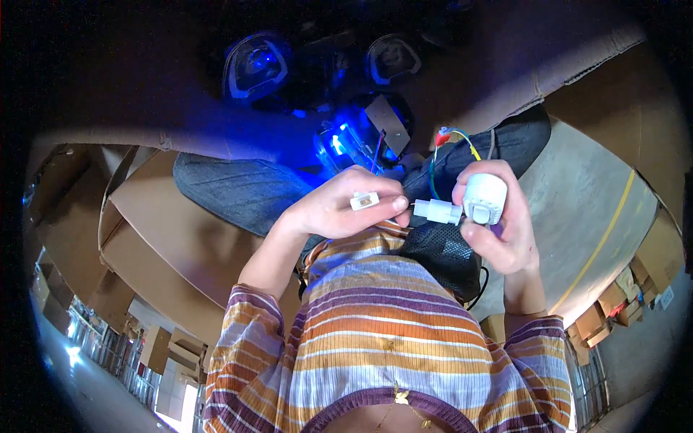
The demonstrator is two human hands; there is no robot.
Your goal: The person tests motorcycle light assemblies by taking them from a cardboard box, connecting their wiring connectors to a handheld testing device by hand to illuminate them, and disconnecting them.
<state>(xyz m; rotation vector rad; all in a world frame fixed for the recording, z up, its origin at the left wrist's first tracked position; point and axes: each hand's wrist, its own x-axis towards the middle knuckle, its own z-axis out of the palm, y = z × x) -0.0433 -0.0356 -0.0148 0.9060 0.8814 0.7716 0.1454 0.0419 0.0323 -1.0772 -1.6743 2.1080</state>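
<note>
My left hand (345, 206) is closed in front of my lap. A small white plug connector (364, 200) sticks out between its fingers, and the thumb and fingertip meet at the right end. Closed around a white cylindrical plastic part (484, 198) is my right hand (514, 229). Just left of that part, a translucent white connector housing (438, 211) points toward my left fingertips, a short gap away. Green and yellow wires (465, 137) loop up above the right hand to a small red-and-white piece (442, 136). Whatever else my left fingers cover is hidden.
Beyond my hands, a device with glowing blue light (338, 143) sits in the dark, a cardboard piece (388, 124) beside it. Large cardboard sheets (170, 231) surround my legs. A black mesh pouch (438, 252) lies at my waist. Cardboard boxes (599, 314) stand at right.
</note>
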